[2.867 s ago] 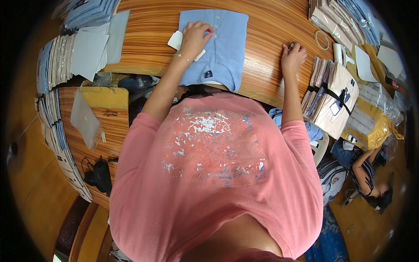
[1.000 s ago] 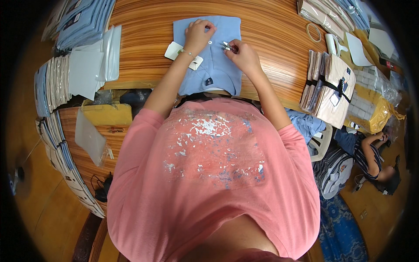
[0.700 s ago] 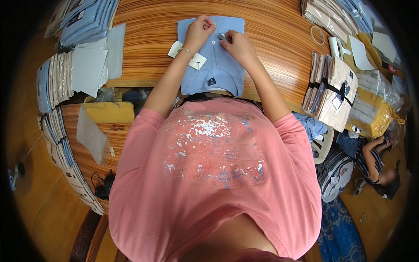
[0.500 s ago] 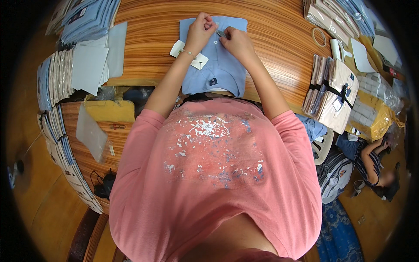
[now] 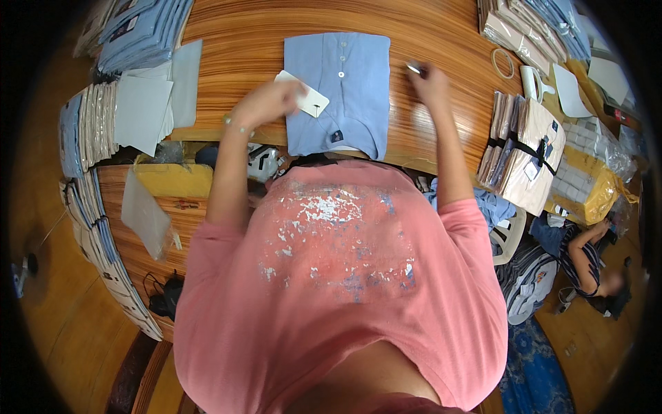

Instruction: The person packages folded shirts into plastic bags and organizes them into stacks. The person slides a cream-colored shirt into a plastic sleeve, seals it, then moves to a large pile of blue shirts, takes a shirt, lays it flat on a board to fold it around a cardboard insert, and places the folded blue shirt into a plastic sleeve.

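A folded light-blue button-neck shirt [image 5: 358, 90] lies flat on the table before me, its collar end toward me and its row of buttons up the middle. Across its left part rests a white hang tag [image 5: 314, 103] on a string. My left hand [image 5: 269, 102] is smeared by motion over the left end of that tag; whether its fingers grip the tag does not show. To the right of the shirt, above bare wood, my right hand [image 5: 430, 84] is closed round a small metal tool [image 5: 414, 67], of which only the shiny tip sticks out.
Stacked blue shirts [image 5: 141, 34] and white card sheets [image 5: 143, 103] lie at the left. On the right are a strapped bundle of packed shirts [image 5: 527, 148], a tape ring [image 5: 503, 63], a white-handled tool [image 5: 532, 81] and a yellow-wrapped package [image 5: 586, 183]. Another person [image 5: 586, 259] is at far right.
Both hands have left the shirt's buttons. My left hand has drawn back left toward the tag; my right hand has swung right, off the shirt, carrying the small metal tool.
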The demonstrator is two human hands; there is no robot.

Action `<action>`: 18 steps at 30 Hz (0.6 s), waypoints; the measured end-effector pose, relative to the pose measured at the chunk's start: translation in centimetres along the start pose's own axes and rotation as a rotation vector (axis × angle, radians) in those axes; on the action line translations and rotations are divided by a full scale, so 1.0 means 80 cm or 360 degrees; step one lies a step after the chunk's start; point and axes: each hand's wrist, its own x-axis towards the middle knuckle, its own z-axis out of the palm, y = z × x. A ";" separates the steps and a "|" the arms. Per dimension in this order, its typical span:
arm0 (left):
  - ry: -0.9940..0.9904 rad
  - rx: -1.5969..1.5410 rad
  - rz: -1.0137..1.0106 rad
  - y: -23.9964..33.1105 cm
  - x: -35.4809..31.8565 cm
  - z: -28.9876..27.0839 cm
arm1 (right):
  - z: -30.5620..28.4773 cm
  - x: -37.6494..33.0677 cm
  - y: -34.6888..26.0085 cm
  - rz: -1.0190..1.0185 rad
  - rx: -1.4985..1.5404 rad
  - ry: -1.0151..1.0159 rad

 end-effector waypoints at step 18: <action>0.1100 -0.0176 0.0196 -0.011 0.218 0.013 | 0.009 -0.012 -0.064 -0.0281 0.0292 -0.0153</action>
